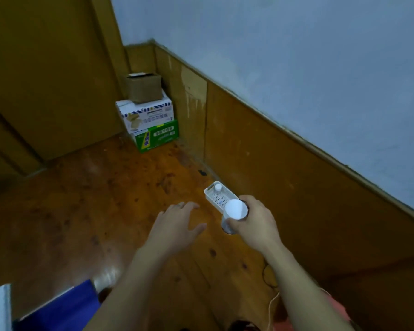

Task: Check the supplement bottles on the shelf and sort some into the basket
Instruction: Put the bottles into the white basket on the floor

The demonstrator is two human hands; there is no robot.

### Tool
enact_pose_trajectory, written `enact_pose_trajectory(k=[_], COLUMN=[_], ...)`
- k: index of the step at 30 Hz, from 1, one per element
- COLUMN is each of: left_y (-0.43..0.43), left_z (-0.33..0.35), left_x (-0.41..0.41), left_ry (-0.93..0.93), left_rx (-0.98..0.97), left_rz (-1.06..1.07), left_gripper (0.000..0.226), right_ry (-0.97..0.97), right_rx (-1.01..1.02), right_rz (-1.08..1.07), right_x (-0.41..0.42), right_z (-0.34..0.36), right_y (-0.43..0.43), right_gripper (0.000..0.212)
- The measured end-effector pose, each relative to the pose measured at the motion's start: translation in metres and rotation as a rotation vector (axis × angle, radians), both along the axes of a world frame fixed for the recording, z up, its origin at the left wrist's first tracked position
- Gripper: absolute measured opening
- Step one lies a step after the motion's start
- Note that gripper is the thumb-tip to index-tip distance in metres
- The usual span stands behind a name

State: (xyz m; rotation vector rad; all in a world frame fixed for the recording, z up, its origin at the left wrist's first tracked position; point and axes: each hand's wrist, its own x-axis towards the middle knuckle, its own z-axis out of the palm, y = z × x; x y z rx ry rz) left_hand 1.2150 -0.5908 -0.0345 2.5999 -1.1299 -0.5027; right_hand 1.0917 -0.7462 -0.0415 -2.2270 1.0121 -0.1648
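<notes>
**One bottle in hand, above the basket**

The right hand (256, 225) grips a supplement bottle (236, 209) – the fingers are curled round its body, and the white cap faces the camera. The bottle hangs just over the near end of the white basket (221, 199). This basket stands on the wooden floor (105, 199), close to the edge where the floor meets the brown wall panel (285, 187). At the far end of the basket stands one small bottle (218, 187), upright, with a white cap. The left hand (177, 225) holds nothing; its fingers are spread and relaxed, and it hovers over the floor beside the basket. The shelf is not in view.

I judge the bottle to be stiff plastic and light, perhaps with a smooth, slightly slippery side. A hold round the body, below the cap, seems safest – the cap alone could turn or come loose. It should be lowered upright onto the free part of the basket's bottom, apart from the small bottle, so that neither tips over. The basket itself looks light, so a bump could shift it.
</notes>
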Motion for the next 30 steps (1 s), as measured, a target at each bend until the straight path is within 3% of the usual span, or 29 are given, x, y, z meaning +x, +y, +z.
enact_pose_trajectory(k=[5,12,19,30], left_y=[-0.058,-0.164,-0.268,-0.365], left_z=[0.002,-0.007,-0.027,-0.132], left_x=[0.056,0.135,0.213,0.331], left_ry=[-0.011,-0.029,0.006,0.065], left_rx=[-0.004,0.063,0.142,0.175], left_rz=[-0.063,-0.108,-0.135,-0.262], left_gripper=[0.055,0.053,0.051,0.046], right_ry=[-0.018,-0.019,0.015,0.115], right_rx=[-0.019,0.031,0.115,0.165], right_rz=[-0.060,-0.120,-0.125,-0.298], right_x=[0.046,0.128,0.201,0.293], right_z=[-0.001,-0.032,-0.058,-0.156], right_y=[-0.048,-0.145,-0.245,-0.306], right_gripper=[0.058,0.075,0.069,0.056])
